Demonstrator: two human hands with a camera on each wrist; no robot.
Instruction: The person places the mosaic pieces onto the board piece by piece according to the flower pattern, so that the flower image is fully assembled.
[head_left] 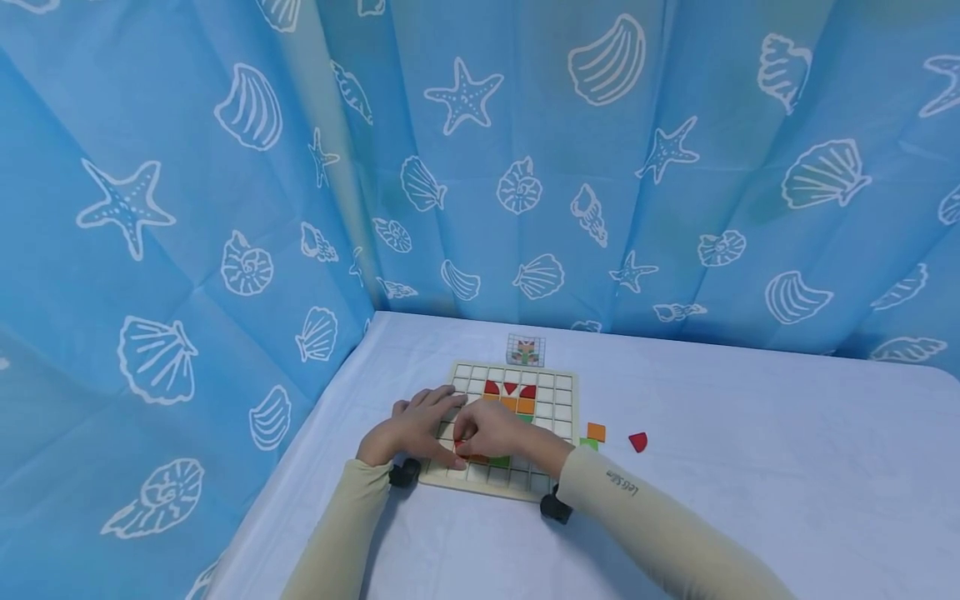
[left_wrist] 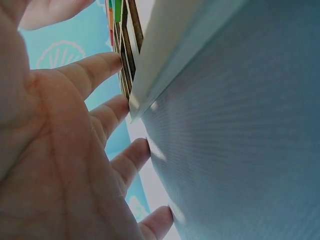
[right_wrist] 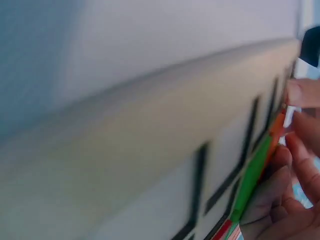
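Note:
A wooden grid board (head_left: 574,408) lies on the white table with red, orange and green tiles set in it. My right hand (head_left: 491,429) reaches over its lower left part, thumb and fingers curled together at a small red tile (head_left: 458,447), mostly hidden. Beside that are an orange tile (head_left: 477,457) and a green tile (head_left: 499,461). My left hand (head_left: 416,425) spreads over the board's left edge, its thumb near the red tile. In the left wrist view, fingertips (left_wrist: 117,105) touch the board's edge. Curled right fingers (right_wrist: 270,200) show beside the green strip in the right wrist view.
Right of the board lie a loose orange square (head_left: 596,432), a partly covered green tile (head_left: 589,444) and a red quarter-circle (head_left: 638,442). A pattern card (head_left: 526,351) lies behind the board. Blue shell-printed curtains (head_left: 517,167) hang along the back and left.

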